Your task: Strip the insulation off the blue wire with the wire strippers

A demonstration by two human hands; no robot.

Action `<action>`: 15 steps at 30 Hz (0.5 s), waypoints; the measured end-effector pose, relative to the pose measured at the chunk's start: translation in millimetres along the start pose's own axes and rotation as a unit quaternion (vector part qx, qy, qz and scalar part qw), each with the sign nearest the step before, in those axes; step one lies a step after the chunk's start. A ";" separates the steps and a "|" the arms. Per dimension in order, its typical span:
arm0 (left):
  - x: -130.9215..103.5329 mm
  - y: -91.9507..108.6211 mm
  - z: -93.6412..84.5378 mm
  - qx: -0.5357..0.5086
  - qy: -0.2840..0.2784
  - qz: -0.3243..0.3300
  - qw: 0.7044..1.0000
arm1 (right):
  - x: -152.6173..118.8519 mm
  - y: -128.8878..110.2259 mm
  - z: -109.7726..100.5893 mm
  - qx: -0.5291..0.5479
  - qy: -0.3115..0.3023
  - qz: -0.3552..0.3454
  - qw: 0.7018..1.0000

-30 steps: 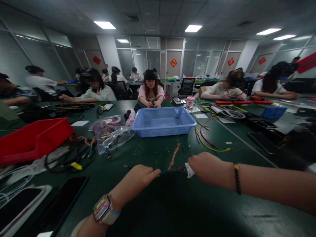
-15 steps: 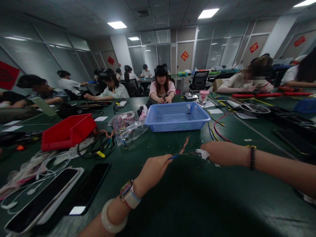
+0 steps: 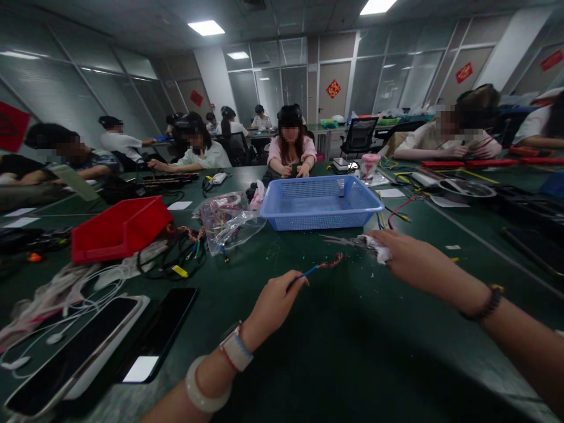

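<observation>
Red bin (image 3: 118,229): far left on the green counter (image 3: 352,352).
Left hand (image 3: 273,302): fingers pinched on a blue wire (image 3: 308,271) with a bared copper end, lifted just above the counter.
Blue basket (image 3: 321,202): behind the wire.
Right hand (image 3: 403,252): closed on scissors (image 3: 341,239) and white tissue (image 3: 374,245), apart from the wire.

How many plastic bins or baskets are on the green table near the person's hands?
2. A blue basket sits straight ahead beyond the hands; a red bin lies left of it, past a clear bag of wires. More may be hidden farther off.
</observation>
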State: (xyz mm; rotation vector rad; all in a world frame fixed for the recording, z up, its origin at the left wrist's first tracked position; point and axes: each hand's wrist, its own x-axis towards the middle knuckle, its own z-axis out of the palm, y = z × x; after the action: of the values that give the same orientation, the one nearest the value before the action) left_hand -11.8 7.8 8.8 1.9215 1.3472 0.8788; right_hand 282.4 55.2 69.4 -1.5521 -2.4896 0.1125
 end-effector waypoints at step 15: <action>-12.3 -1.8 -2.1 0.025 -0.056 0.009 0.998 | -15.1 -30.5 73.5 0.025 0.078 -0.007 0.997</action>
State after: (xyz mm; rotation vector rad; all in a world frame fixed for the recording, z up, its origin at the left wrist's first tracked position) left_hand -17.6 -3.1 6.6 1.9934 1.2988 0.7399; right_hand 246.3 31.3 0.9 -1.4635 -2.3589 0.0471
